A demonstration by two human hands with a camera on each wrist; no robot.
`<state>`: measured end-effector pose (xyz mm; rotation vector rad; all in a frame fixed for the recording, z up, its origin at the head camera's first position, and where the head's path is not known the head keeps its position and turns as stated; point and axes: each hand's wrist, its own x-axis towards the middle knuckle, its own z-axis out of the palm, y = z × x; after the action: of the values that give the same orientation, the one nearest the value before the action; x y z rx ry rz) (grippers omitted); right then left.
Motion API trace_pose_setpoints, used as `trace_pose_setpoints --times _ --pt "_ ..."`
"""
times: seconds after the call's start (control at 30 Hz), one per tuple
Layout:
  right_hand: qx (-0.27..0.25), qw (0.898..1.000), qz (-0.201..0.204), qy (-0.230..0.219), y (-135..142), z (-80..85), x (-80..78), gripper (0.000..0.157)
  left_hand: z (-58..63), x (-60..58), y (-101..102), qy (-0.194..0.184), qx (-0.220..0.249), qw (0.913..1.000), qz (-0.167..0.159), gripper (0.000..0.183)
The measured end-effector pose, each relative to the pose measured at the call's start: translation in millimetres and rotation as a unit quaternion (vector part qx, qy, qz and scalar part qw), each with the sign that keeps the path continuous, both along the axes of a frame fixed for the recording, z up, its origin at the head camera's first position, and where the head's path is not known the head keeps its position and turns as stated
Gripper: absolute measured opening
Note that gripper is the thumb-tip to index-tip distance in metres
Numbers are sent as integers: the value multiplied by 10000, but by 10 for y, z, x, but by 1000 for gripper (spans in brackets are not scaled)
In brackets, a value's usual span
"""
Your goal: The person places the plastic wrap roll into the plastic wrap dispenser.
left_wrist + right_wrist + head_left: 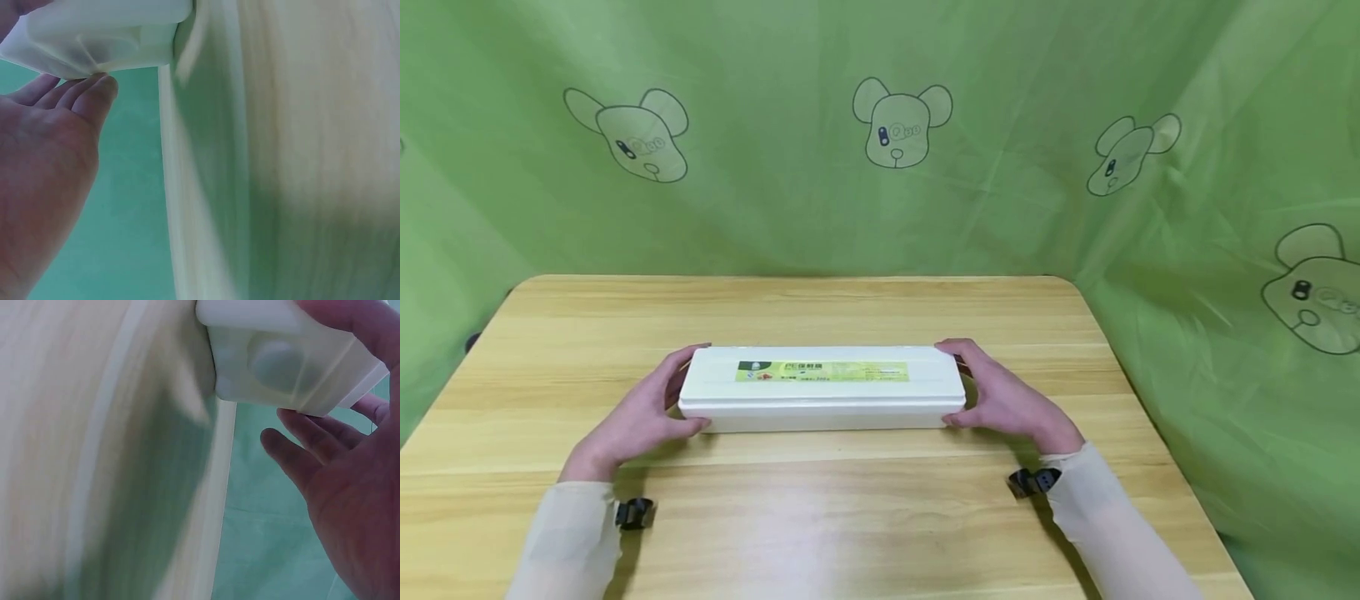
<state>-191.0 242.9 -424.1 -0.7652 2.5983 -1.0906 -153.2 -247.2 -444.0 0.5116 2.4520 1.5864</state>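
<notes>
A long white cling film box point(823, 395) with a yellow-green printed label lies crosswise on the wooden table. My left hand point(651, 408) grips its left end, thumb at the near side and fingers at the far side. At the opposite end, my right hand point(1003, 398) holds the box in the same way. Through the left wrist view, the box's pale end face point(109, 47) shows between thumb and fingers. The right wrist view shows a round shape behind the other translucent end face point(275, 362), with fingertips along its far edge.
The light wooden table point(820, 517) has rounded far corners. A green curtain point(775, 217) printed with cartoon animal heads hangs behind it and along the right side. Dark wrist bands point(636, 513) are on both wrists, by the pale sleeves.
</notes>
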Motion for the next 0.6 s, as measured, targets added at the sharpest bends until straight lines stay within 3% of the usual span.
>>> trace_pose_setpoints --times 0.4,0.6 --pt "294 9981 249 485 2 21 14 92 9 6 4 47 -170 9998 70 99" --pt "320 9980 244 496 -7 8 12 87 19 24 11 65 -343 9993 116 99"
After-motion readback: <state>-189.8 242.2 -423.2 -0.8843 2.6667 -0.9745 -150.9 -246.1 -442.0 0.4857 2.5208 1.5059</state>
